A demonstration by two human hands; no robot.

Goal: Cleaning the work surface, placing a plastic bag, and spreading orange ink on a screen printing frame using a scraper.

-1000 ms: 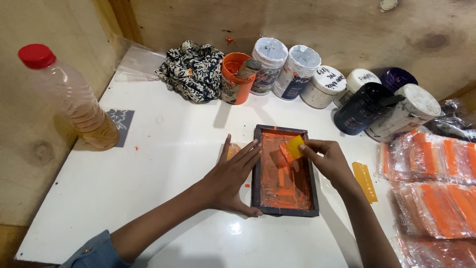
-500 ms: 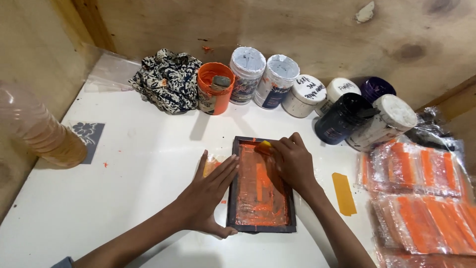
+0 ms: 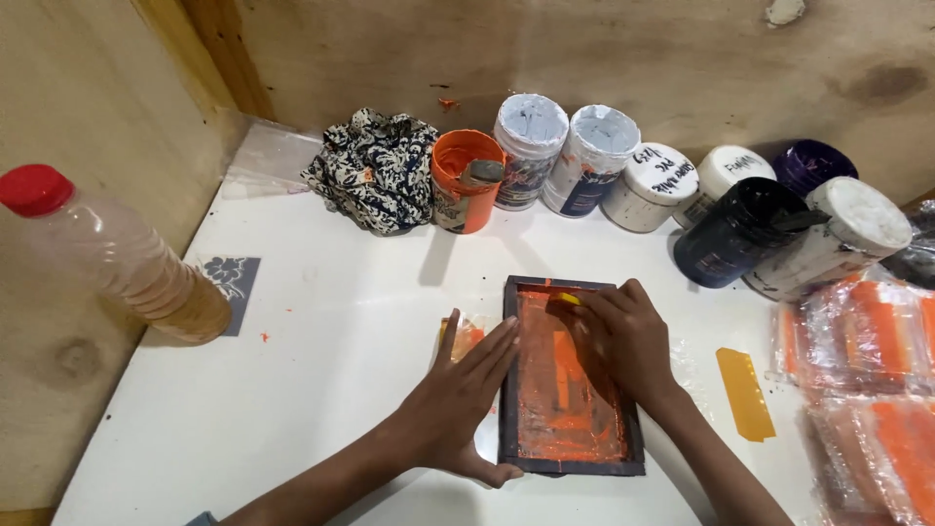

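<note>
Plywood walls are closing in the white table [image 3: 292, 390] on its far and left sides, and you are working near its middle. Your left hand [image 3: 458, 399] is lying flat with fingers spread, pressing along the left edge of the dark frame [image 3: 506, 390], thumb at the frame's near left corner. Your right hand [image 3: 623, 341] is resting on the orange-smeared mesh inside the frame, fingers pressed together over a small yellow piece [image 3: 568, 299] near the far end; most of that piece is hiding under your fingers, so you cannot tell its shape. A scrap with orange on it [image 3: 466, 336] is peeking out just left of the frame, partly under your left fingers.

Open table is lying to the left of the frame and on its near side. A bottle [image 3: 117, 263] with a red cap is standing at the far left, beside a small grey floral patch [image 3: 229, 278]. Along the far wall a patterned rag [image 3: 375, 166], an orange tub [image 3: 466, 180] and a row of paint jars [image 3: 623, 161] are crowding the back. On the right, a yellow strip [image 3: 745, 390] is lying apart from the frame, and plastic-wrapped orange packs [image 3: 867, 380] are running off the right edge, cut off from view. Your forearms are leaving the picture at the near edge.
</note>
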